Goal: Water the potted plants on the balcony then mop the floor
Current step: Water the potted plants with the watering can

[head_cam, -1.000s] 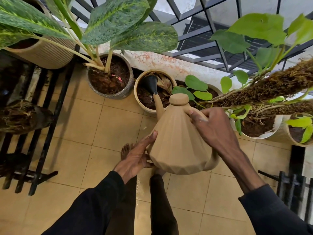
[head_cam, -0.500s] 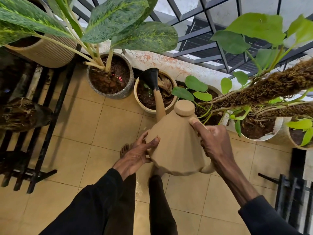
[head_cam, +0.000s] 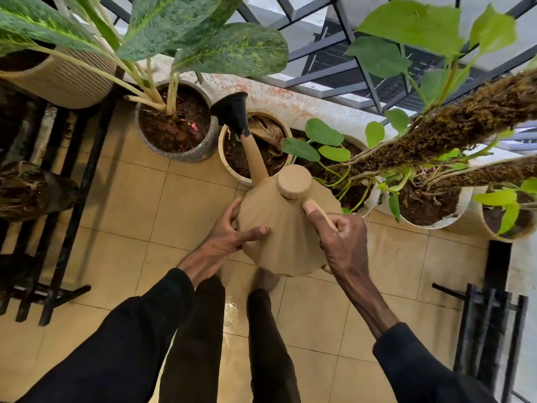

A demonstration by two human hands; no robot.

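A tan faceted watering can [head_cam: 283,228] with a round lid and a black rose head [head_cam: 234,113] hangs over the tiled floor. My right hand [head_cam: 340,237] grips its handle at the back. My left hand [head_cam: 229,237] presses flat against the can's left side. The spout rises over a cream pot [head_cam: 223,158] of dark soil with dry brown leaves, and the rose head sits at the gap between that pot and a grey speckled pot [head_cam: 209,144] holding a large variegated plant. No water stream is visible.
White pots [head_cam: 462,207] with green climbers on coir poles [head_cam: 453,120] line the right wall. A ribbed beige pot [head_cam: 66,82] stands on a black metal rack [head_cam: 72,199] at left. Another black stand [head_cam: 491,324] is at right. Wet tiles [head_cam: 232,318] shine between my legs.
The can has tipped back and its spout has lifted and swung left, from over the cream pot towards the grey pot. My left hand shifted higher on the can's side.
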